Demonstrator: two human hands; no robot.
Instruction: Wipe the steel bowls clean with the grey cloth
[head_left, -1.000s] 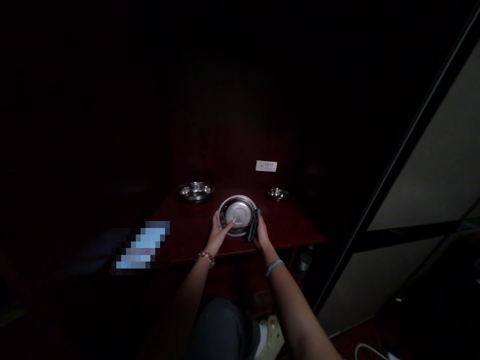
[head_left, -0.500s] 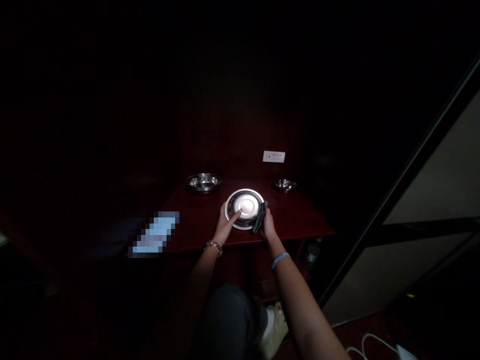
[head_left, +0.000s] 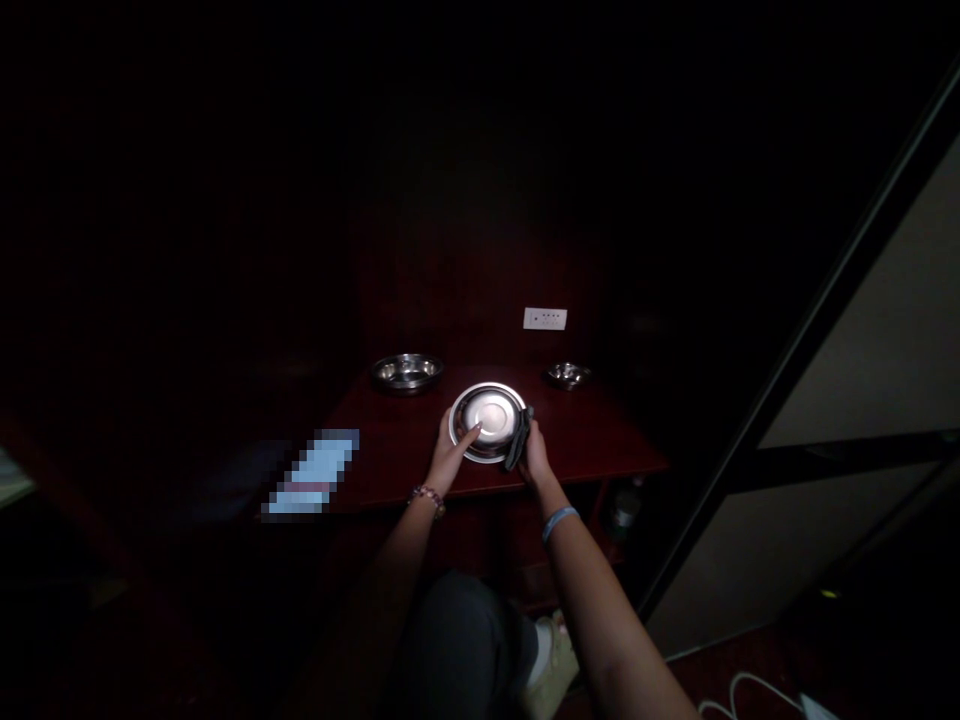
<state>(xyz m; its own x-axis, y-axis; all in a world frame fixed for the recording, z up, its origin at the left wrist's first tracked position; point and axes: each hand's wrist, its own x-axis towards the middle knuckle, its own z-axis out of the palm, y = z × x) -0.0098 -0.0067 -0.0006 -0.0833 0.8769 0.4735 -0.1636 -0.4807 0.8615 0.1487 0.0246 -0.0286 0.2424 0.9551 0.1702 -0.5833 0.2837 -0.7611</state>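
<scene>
The left hand (head_left: 448,457) has its fingers clamped on the steel bowl's (head_left: 495,412) left side, thumb across its face; the right hand (head_left: 535,456) grips a dark cloth (head_left: 516,449) against the right rim. The bowl is between them, over the dark red counter's (head_left: 592,435) front edge. A steel dish (head_left: 407,373) sits near the back-left corner, a small bowl (head_left: 568,376) near the back-right, below a white wall socket (head_left: 545,319); the room is dim.

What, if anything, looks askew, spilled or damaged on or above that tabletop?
Nothing stands out. The wider steel dish and smaller dish sit level; both hands steady the held dish, dark cloth at its rim. Dim light could hide small marks.
</scene>
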